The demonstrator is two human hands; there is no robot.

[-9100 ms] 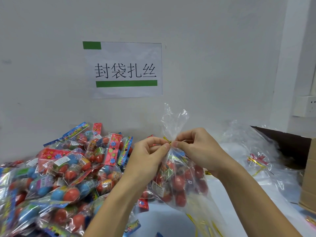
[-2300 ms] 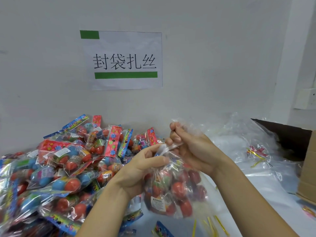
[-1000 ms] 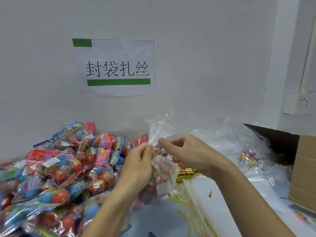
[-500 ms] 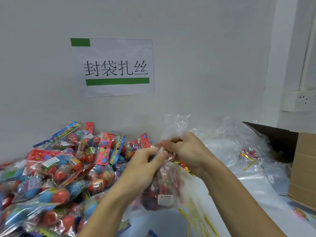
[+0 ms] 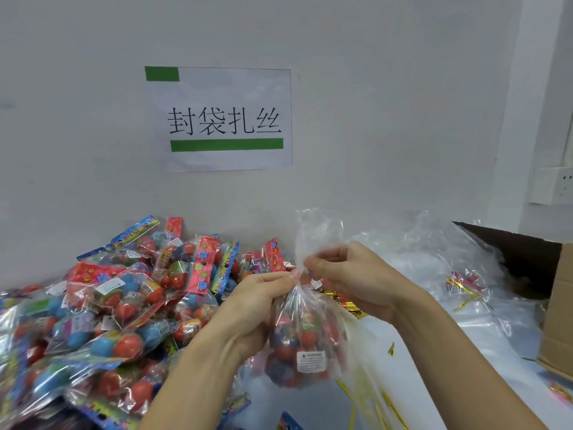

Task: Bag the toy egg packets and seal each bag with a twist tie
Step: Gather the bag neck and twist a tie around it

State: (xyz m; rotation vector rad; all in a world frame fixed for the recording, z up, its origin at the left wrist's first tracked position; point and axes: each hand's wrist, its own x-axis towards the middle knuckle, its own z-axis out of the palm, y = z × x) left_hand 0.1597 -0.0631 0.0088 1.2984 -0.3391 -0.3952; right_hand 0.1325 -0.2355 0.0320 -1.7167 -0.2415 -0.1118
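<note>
A clear plastic bag (image 5: 305, 342) filled with red and blue toy egg packets hangs in the air in front of me. My left hand (image 5: 260, 302) pinches its gathered neck from the left. My right hand (image 5: 350, 277) pinches the same neck from the right, just above the left. The bag's loose top (image 5: 316, 234) sticks up above both hands. Whether a twist tie is on the neck cannot be made out. Gold twist ties (image 5: 344, 301) lie on the table behind the bag.
A big heap of toy egg packets (image 5: 117, 308) fills the left of the table, against the wall. Empty clear bags (image 5: 434, 262) are piled at the right, beside an open cardboard box (image 5: 555, 305). More gold ties (image 5: 381, 408) lie near the front edge.
The filled bag has been lifted and its neck gathered tighter. Both hands have closed in on the neck, and the loose top now stands upright above them.
</note>
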